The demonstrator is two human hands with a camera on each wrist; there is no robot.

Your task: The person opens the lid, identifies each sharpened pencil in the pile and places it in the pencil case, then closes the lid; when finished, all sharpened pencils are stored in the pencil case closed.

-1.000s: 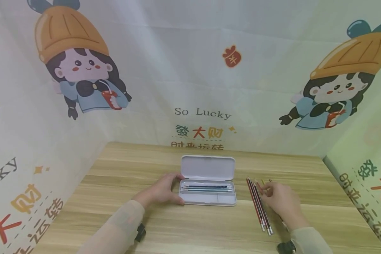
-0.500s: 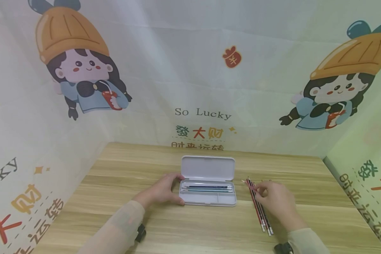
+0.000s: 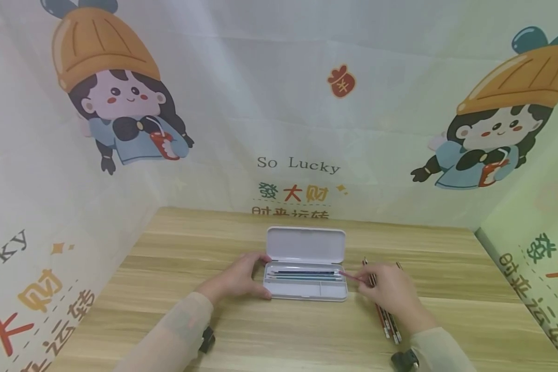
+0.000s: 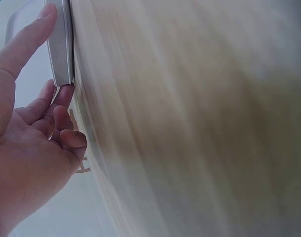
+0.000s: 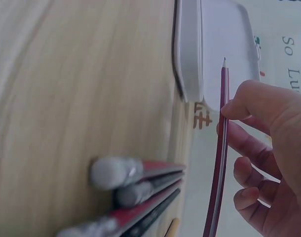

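My left hand (image 3: 237,279) holds the left end of a white pencil case (image 3: 290,289), thumb at its front corner and fingers at the back corner. The lid (image 3: 305,245) stands up at the rear. Several blue pencils (image 3: 302,278) lie in the long rear compartment. Between thumb and index finger, my right hand (image 3: 392,292) pinches a dark red striped pencil (image 5: 219,148). Its sharpened tip points left and overlaps the case's right end in the head view. The other right fingers curl loosely, as the right wrist view shows.
Several red and black pencils (image 3: 385,323) with white erasers lie under and beside my right hand, partly hidden. The case's front part has a divider (image 3: 320,288). A wood-grain tabletop (image 3: 269,336) meets a printed cloth backdrop (image 3: 223,129) behind.
My right hand has lifted the dark red pencil from the right-hand bunch and carried it left to the case's right end. My left hand stays at the case.
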